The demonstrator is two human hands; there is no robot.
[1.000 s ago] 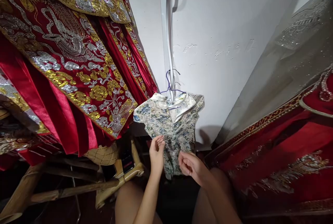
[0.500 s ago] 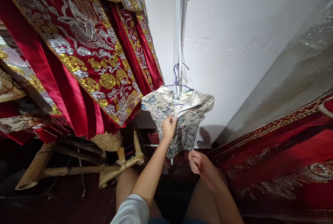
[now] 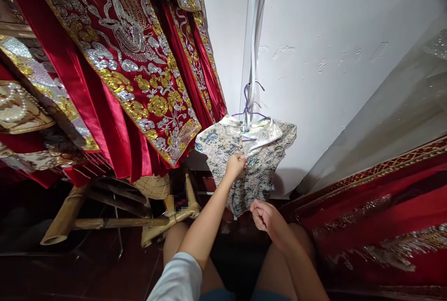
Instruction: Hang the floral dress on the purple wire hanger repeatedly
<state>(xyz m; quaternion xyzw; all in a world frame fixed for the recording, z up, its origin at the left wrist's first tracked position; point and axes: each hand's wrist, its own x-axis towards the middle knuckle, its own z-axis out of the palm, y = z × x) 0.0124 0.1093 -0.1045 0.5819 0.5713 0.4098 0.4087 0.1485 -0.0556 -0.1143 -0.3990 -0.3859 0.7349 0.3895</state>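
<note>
A short-sleeved floral blouse [image 3: 223, 145] in cream, blue and grey hangs on a thin purple hanger [image 3: 247, 98]. Its collar is open and shows a pale shiny lining. My left hand [image 3: 236, 166] is closed on the blouse's front edge, just under the neckline. Lower down, by the hem on the right side, my right hand [image 3: 261, 215] is closed in a pinch. Whatever its fingers may hold is too small to make out. I cannot tell whether that hand touches the cloth.
Red costumes with gold and silver sequins [image 3: 153, 82] hang on the left. Below them stand a bamboo frame [image 3: 118, 222] and a woven basket-like thing [image 3: 152, 185]. A white pole [image 3: 254, 35] runs down the white wall [image 3: 331, 21]. Red beaded fabric [image 3: 384, 208] lies at the right.
The whole view has shifted slightly, so things sit further right. My right hand has come a little closer to the blouse's hem. My left hand keeps its grip on the front edge.
</note>
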